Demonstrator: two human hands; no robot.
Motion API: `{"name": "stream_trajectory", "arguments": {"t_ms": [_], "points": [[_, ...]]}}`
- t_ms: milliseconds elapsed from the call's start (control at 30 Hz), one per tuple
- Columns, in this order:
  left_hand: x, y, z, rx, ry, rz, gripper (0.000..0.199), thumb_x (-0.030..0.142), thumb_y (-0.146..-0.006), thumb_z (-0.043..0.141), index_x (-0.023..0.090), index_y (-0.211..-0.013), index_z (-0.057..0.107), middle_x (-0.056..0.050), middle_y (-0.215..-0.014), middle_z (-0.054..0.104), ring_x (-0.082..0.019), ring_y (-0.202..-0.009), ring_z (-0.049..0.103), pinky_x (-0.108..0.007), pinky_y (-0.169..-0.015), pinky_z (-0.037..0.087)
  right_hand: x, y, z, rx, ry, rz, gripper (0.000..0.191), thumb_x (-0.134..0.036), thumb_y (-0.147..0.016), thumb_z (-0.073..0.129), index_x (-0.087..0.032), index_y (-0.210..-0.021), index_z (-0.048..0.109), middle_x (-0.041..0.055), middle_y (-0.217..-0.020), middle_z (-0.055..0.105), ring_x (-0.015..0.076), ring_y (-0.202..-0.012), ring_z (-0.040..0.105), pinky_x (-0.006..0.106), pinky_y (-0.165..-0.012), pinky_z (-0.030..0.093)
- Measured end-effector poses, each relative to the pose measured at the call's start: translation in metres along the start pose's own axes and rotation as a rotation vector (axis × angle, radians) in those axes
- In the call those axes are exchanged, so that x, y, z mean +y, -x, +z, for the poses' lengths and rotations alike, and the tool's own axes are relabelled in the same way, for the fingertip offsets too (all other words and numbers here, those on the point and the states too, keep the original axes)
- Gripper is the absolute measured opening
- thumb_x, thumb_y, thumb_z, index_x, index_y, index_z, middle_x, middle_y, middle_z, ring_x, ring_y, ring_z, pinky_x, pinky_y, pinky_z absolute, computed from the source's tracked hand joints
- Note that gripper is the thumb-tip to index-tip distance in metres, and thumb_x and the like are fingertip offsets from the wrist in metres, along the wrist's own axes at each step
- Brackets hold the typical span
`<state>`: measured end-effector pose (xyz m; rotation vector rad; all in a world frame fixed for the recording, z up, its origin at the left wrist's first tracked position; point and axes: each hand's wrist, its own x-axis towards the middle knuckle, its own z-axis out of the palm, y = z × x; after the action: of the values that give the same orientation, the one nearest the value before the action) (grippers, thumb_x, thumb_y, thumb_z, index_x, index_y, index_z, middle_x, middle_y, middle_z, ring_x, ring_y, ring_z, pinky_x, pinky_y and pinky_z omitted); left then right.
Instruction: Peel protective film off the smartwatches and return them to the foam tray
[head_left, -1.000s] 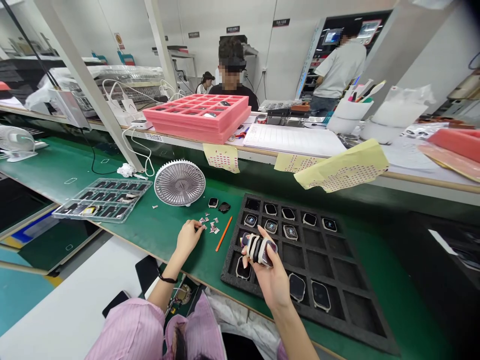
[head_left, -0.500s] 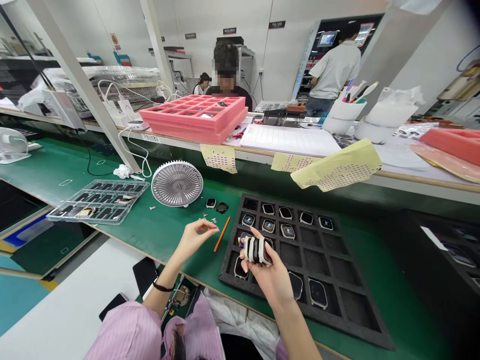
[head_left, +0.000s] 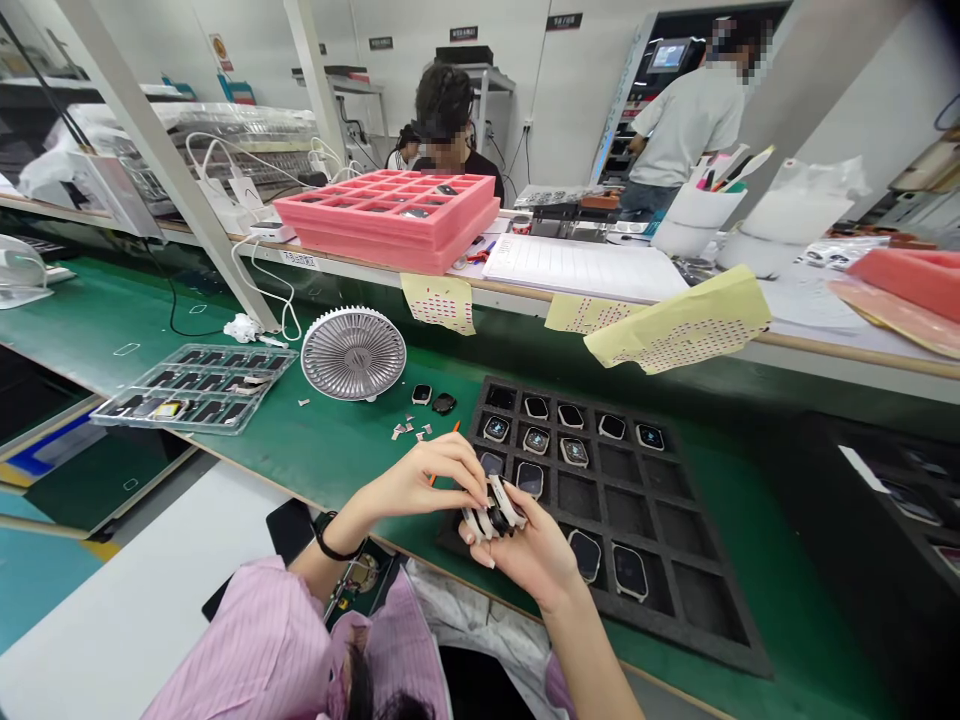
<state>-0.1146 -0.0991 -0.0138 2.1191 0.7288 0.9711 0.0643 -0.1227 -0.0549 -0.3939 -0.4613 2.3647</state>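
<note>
Left hand (head_left: 412,485) has swung rightward, away from the small pale scraps (head_left: 409,432) on the green bench mat (head_left: 352,450). Farther left, a round grey plastic desk fan (head_left: 353,353) stands behind those scraps. Moving right, the left fingertips (head_left: 471,486) are drawn narrow and rest on top of a stubby bundle of black watch bodies wrapped in white bands (head_left: 491,515) — its long axis runs nearly left to right, tilting slightly up at the right end. Right hand (head_left: 526,562) lies nearer beneath it, curled fingers cradling the bundle — both hands meet above the near edge of a black foam grid tray (head_left: 720,640), with 2 hands' worth of clutter kept off its cells.
</note>
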Motion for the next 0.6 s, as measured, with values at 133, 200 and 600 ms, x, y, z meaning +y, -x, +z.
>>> {"name": "stream_trajectory", "arguments": {"t_ms": [133, 200, 600], "points": [[-0.003, 0.002, -0.002, -0.024, -0.016, 0.054, 0.010, 0.026, -0.081, 0.067, 0.024, -0.084, 0.076, -0.007, -0.083, 0.072, -0.019, -0.083, 0.061, -0.034, -0.084, 0.047, 0.001, 0.000, -0.002, 0.007, 0.007, 0.014, 0.024, -0.039, -0.082, 0.059, -0.017, -0.091, 0.061, 0.0028, -0.076, 0.064, 0.0191, -0.065, 0.061, 0.025, -0.045, 0.038], [-0.003, 0.001, -0.002, -0.028, -0.014, 0.093, 0.009, 0.025, -0.081, 0.068, 0.021, -0.083, 0.076, -0.007, -0.082, 0.071, -0.017, -0.082, 0.060, -0.033, -0.084, 0.046, 0.001, -0.001, -0.003, -0.002, -0.001, 0.033, 0.024, -0.039, -0.081, 0.060, -0.017, -0.091, 0.061, 0.0028, -0.075, 0.064, 0.0197, -0.065, 0.062, 0.024, -0.045, 0.038], [-0.007, 0.004, -0.008, -0.269, 0.133, -0.039, 0.014, 0.032, -0.080, 0.069, 0.019, -0.082, 0.075, -0.005, -0.081, 0.061, -0.014, -0.081, 0.057, -0.025, -0.077, 0.045, 0.010, -0.003, -0.009, -0.053, 0.111, 0.118, 0.030, -0.041, -0.082, 0.059, -0.012, -0.077, 0.062, 0.0052, -0.072, 0.062, 0.0188, -0.064, 0.062, 0.025, -0.045, 0.043]]}}
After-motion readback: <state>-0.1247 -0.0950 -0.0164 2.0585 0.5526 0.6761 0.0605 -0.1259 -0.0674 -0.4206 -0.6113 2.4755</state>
